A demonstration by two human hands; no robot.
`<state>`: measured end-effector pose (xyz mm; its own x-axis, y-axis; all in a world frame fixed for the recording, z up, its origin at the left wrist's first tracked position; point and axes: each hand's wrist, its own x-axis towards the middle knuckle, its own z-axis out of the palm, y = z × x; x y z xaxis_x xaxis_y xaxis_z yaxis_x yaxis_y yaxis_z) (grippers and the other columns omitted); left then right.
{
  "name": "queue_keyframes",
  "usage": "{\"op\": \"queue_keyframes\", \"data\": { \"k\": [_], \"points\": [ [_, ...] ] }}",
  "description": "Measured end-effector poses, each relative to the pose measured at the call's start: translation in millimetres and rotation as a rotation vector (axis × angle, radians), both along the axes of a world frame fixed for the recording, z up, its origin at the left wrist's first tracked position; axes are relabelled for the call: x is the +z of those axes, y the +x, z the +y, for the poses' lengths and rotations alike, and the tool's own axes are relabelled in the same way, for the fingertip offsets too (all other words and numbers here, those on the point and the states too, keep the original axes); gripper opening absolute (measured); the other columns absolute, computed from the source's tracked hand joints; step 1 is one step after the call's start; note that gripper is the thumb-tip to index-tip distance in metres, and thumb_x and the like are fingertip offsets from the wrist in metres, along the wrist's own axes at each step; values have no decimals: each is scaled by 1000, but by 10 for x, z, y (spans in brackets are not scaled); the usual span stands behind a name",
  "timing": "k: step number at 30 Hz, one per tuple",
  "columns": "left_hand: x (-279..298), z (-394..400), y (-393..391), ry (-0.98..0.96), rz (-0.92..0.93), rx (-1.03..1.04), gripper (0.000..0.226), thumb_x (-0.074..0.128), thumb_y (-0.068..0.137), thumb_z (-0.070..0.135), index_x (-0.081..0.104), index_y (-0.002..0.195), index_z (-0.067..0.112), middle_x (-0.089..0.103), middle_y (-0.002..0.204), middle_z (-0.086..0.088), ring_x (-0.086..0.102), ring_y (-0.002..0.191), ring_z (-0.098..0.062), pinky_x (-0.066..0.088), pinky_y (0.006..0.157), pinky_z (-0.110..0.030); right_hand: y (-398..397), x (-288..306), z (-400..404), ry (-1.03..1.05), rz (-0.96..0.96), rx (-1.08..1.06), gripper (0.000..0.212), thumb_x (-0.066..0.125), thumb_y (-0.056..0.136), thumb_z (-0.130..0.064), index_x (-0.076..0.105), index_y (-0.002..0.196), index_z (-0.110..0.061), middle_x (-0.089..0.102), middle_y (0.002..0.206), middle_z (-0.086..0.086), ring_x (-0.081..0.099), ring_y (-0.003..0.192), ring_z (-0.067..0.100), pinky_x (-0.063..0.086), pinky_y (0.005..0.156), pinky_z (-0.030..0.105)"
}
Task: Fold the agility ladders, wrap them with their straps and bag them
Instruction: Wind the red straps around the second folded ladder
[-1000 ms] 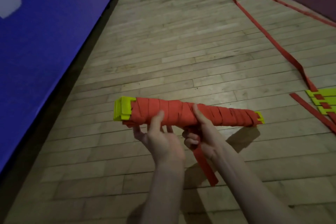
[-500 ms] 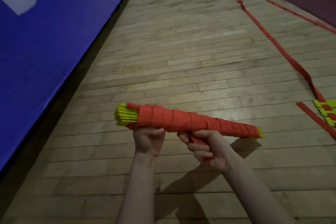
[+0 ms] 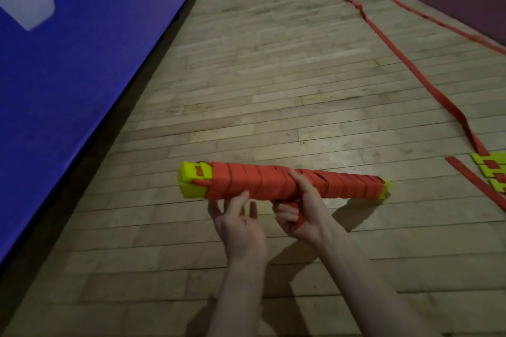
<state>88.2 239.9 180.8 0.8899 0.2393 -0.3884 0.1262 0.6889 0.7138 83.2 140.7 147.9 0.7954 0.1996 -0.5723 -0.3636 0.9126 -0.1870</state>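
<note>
A folded ladder bundle (image 3: pixel 273 186), wound in red strap with yellow rung ends showing, is held level above the wooden floor (image 3: pixel 273 90). The right hand (image 3: pixel 304 213) curls round its middle and the strap tail. The left hand (image 3: pixel 238 224) touches it underneath, fingers loosely spread. Another ladder (image 3: pixel 490 169) lies at right

Folded ladder bundle (image 3: pixel 262 185) was neon yellow at both ends, spiral-wound in orange-red strap, loose strap (image 3: pixel 405 57) on the floor was the same orange-red, second ladder (image 3: pixel 490 172) yellow with red squares, floor (image 3: pixel 273 90) pale tan planks, wall pad (image 3: pixel 68 68) blue with white lettering.
</note>
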Motion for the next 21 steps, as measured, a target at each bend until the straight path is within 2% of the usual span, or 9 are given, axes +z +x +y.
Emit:
{"op": "queue_keyframes", "data": {
  "k": [3, 5, 7, 9, 11, 14, 17, 19, 21],
  "points": [
    [196, -166, 24, -86, 109, 123, 36, 70, 81, 5, 55, 110, 20, 66, 95, 3, 65, 70, -7, 51, 54, -21, -65, -63, 74, -32, -43, 108, 39, 69, 74, -41, 48, 76, -8, 31, 56, -1, 28, 32, 6, 24, 27, 16],
    [256, -141, 123, -111, 140, 164, 37, 70, 78, 0, 56, 107, 19, 64, 88, 4, 62, 63, -8, 47, 43, -18, -108, -46, 102, -41, -64, 156, 44, 66, 79, -44, 55, 82, -2, 46, 56, 3, 31, 33, 5, 25, 27, 16],
    [236, -80, 201, -105, 48, 99, 39, 61, 76, -9, 61, 105, 17, 64, 94, 1, 64, 76, -14, 51, 52, -22, -119, 10, 73, -112, -66, 192, 49, 63, 80, -47, 58, 89, 2, 61, 64, 7, 33, 34, 3, 26, 30, 13],
    [123, 29, 226, -86, -148, -7, 46, 56, 68, -11, 63, 102, 18, 64, 103, 0, 61, 98, -16, 51, 76, -28, -106, 69, 7, -173, -35, 200, 52, 66, 75, -43, 57, 100, 2, 67, 76, 13, 37, 36, 3, 31, 32, 12],
    [27, 130, 203, -90, -346, -123, 58, 68, 49, -4, 67, 101, 21, 65, 108, 0, 61, 104, -14, 48, 90, -29, -91, 149, -72, -132, 4, 169, 55, 70, 71, -31, 50, 110, 2, 66, 83, 22, 45, 38, 6, 41, 34, 15],
    [-72, 277, 203, -69, -531, -310, 73, 80, 26, 11, 76, 98, 25, 69, 109, 6, 64, 103, -8, 52, 87, -25, -75, 319, -122, -97, 53, 170, 67, 73, 67, -27, 46, 118, 7, 63, 93, 24, 66, 52, 25, 56, 45, 29],
    [-41, 424, 251, -55, -682, -575, 67, 88, 36, 18, 75, 101, 26, 69, 106, 6, 64, 102, -9, 53, 87, -28, -34, 459, -65, -35, 72, 154, 82, 77, 62, -42, 48, 122, 6, 63, 107, 26, 68, 85, 43, 59, 60, 56],
    [26, 435, 212, 6, -770, -685, 60, 90, 41, 21, 74, 99, 28, 70, 102, 9, 65, 100, -7, 52, 87, -26, 25, 540, -8, 3, 124, 82, 78, 82, 64, -41, 50, 121, 2, 61, 115, 26, 63, 95, 44, 58, 63, 56],
    [33, 406, 211, 4, -762, -665, 49, 91, 46, 28, 75, 93, 28, 70, 98, 10, 65, 98, -6, 51, 90, -24, 59, 584, 35, -5, 168, 14, 60, 80, 72, -29, 52, 116, 1, 62, 106, 24, 62, 93, 38, 56, 66, 51]
  ]
}}
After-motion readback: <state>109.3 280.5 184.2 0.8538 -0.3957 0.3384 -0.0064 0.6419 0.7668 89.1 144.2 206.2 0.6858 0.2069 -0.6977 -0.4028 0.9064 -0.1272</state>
